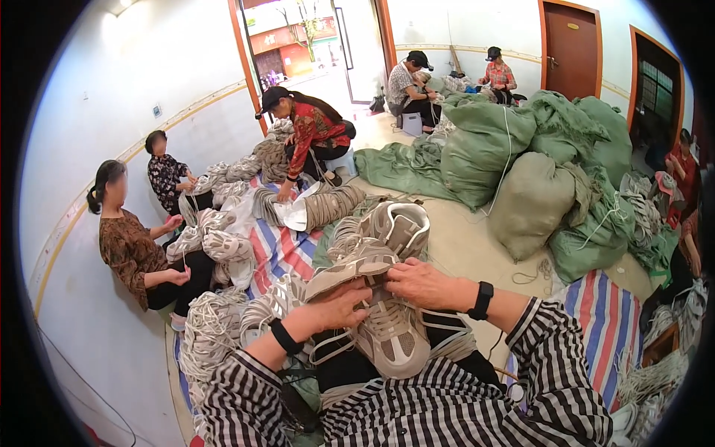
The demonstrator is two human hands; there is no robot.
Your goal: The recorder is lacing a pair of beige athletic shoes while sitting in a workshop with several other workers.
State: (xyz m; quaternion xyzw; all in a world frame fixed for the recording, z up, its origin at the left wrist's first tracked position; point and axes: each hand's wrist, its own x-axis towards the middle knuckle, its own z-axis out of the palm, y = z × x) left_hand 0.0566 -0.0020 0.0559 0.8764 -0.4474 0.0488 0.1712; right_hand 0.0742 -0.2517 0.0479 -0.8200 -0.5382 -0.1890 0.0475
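Tan shoe (395, 346) sat near 6 o'clock, toe toward the wearer, probably lap-propped for steadiness. Left hand (339, 309) and right hand (418, 283) had fingers bent at another shoe (361, 262) just above; couldn't tell what either grasped. No readable shoe labels; 11 o'clock's reddish sign (269, 39) had lettering.

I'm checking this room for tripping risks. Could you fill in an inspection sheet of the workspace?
Surface: striped sheets cover part of the pale floor.
Job's things: beige-and-brown shoe at the wearer's lap; another shoe just beyond.
Clutter: green sacks heaped toward the right.
Grip: left hand and right hand close together at the shoes; closure unclear.
Cables: thin dark cable along the left wall.
Surroundings: people seated by that wall; brown door behind.
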